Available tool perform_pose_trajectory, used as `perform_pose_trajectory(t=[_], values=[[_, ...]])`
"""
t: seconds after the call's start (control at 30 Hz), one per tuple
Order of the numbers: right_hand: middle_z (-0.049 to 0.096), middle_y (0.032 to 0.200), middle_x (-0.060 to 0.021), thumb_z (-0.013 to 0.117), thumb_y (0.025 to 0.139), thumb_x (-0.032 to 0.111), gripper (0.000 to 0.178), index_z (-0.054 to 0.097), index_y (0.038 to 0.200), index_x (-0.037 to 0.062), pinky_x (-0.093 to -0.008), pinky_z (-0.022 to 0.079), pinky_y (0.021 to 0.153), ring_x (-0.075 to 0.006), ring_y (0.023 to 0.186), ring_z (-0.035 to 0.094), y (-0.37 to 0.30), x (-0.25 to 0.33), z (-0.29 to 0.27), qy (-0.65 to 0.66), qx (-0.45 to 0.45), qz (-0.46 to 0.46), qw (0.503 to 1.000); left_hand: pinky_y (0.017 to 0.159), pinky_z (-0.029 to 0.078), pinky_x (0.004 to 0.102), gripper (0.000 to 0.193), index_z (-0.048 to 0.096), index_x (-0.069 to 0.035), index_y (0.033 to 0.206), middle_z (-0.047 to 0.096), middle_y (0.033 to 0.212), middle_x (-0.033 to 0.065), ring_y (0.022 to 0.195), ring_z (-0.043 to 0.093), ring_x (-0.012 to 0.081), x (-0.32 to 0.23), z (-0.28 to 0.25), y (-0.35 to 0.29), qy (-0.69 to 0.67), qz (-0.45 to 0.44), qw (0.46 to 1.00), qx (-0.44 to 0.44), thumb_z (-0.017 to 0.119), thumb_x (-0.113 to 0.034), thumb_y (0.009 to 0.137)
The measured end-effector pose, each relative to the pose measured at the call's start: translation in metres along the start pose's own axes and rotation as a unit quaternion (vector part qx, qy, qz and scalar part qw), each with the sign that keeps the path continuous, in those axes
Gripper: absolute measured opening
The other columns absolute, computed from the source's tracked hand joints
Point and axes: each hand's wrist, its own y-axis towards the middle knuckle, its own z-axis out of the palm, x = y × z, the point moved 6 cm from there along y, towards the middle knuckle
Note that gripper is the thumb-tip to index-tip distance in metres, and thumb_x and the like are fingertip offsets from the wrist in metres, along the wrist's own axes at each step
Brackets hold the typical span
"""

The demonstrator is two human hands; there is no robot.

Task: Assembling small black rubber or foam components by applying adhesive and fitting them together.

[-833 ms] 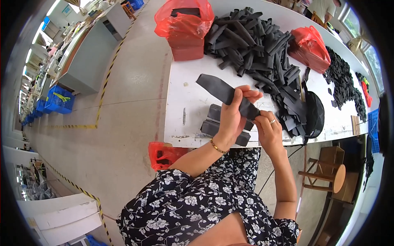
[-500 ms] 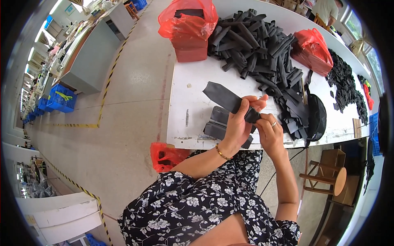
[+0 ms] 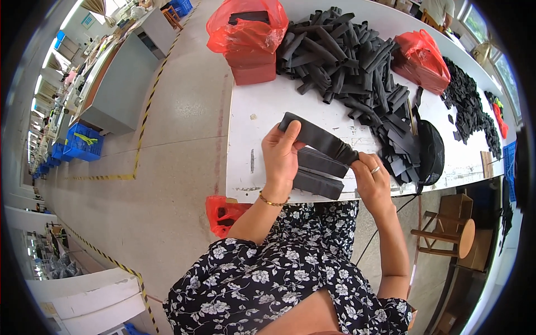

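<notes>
A flat black fabric strip (image 3: pixel 319 137) is stretched between my hands above the white table (image 3: pixel 254 100). My left hand (image 3: pixel 282 153) pinches its far left end, thumb on top. At the other end, where the cloth is gathered into wrinkles, the fingers of my right hand (image 3: pixel 371 177) are closed on it; a ring is on one finger. Beneath the strip, near the table's front edge, lie two flat black stacks (image 3: pixel 317 183) that look like more such strips. Right of my right hand is a pile of flat black pieces (image 3: pixel 399 148).
A large heap of rolled black pieces (image 3: pixel 340 56) covers the table's far part. Red plastic bags (image 3: pixel 251 61) stand beside it, another red bag (image 3: pixel 421 61) to its right. A black mesh item (image 3: pixel 431 153) sits at right. A wooden stool (image 3: pixel 466 237) stands on the floor.
My left hand has slid left along the strip to its far end, away from my right hand. The strip is now pulled out between both hands, and the stacks below show more.
</notes>
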Motion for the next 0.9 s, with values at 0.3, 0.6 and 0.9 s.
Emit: perform_pose_trajectory(t=[0.3,0.6,0.9], values=[[0.058,0.101,-0.0145,0.069,0.063,-0.007,0.029,0.06,0.09,-0.003,-0.0399,0.053,0.069,-0.0319,0.085,0.063,-0.008,0.009,-0.01,-0.032,-0.027,-0.051,0.998,0.079,0.061,0.0389,0.018,0.065,0.005,0.1,0.069,0.089,0.0129,0.082,0.071,0.0262,-0.02,0.018,-0.013,0.064,0.069,0.992,0.087,0.062,-0.013,0.095],[0.061,0.103,-0.0042,0.076,0.081,0.007,0.019,0.06,0.088,-0.0005,-0.0241,0.045,0.071,-0.0112,0.081,0.057,-0.036,-0.041,0.044,0.468,-0.188,0.444,0.741,0.065,0.056,0.0233,0.013,0.067,0.001,0.096,0.068,0.088,0.0041,0.073,0.064,0.0091,0.002,0.001,-0.008,0.058,0.116,0.991,-0.035,0.067,-0.012,0.092],[0.062,0.086,0.0009,0.065,0.093,0.013,0.015,0.064,0.102,0.0009,-0.0183,0.04,0.07,-0.0051,0.079,0.054,-0.025,-0.047,0.013,0.408,-0.2,0.397,0.798,0.084,0.058,0.0391,0.016,0.061,0.004,0.1,0.066,0.097,0.0132,0.086,0.068,0.0255,0.0,0.018,-0.01,0.028,0.112,0.993,0.03,0.061,-0.011,0.095]])
